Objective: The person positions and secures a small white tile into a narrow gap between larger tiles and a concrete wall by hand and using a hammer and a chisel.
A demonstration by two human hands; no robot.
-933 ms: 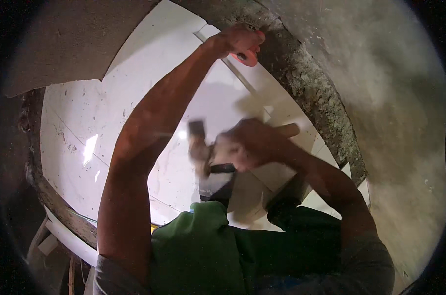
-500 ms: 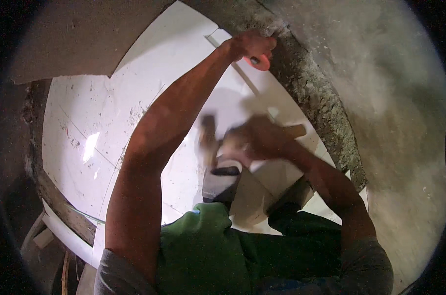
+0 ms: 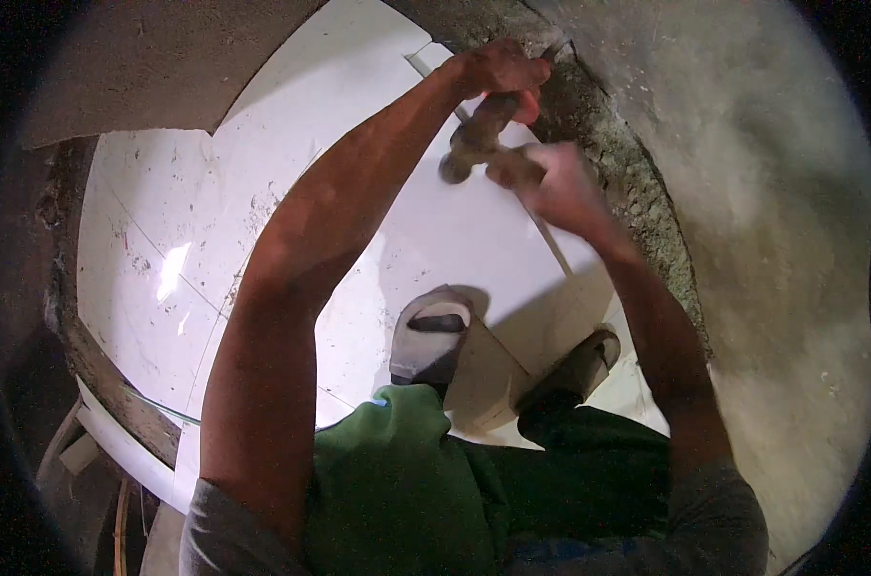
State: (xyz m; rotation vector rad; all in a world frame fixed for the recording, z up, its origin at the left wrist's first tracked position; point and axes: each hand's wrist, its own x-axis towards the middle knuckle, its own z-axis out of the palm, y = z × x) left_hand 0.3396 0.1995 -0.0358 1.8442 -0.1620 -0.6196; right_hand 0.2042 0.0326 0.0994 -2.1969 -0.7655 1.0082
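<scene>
My left hand (image 3: 504, 69) is closed around a chisel. Its orange-red hand guard (image 3: 527, 108) shows below my fingers, and the dark blade (image 3: 556, 46) points at the rough strip along the wall's foot. In my right hand (image 3: 562, 187) is a hammer (image 3: 474, 144), gripped by its handle and slightly blurred. The hammer's head is close to the guard end of the chisel; I cannot tell whether they touch. Most of the chisel's shaft lies hidden behind my left hand and the hammer head.
Glossy white floor tiles (image 3: 358, 144) with scattered grit lie under me. Rough broken mortar (image 3: 637, 182) runs along the grey wall (image 3: 771, 240) at right. My feet wear grey sandals (image 3: 435, 326). A brown sheet (image 3: 157, 67) covers the upper left; a white trim strip (image 3: 133, 451) lies lower left.
My right hand has swung the hammer up and forward from above my feet to the chisel. My left hand keeps its grip, slightly farther up the picture.
</scene>
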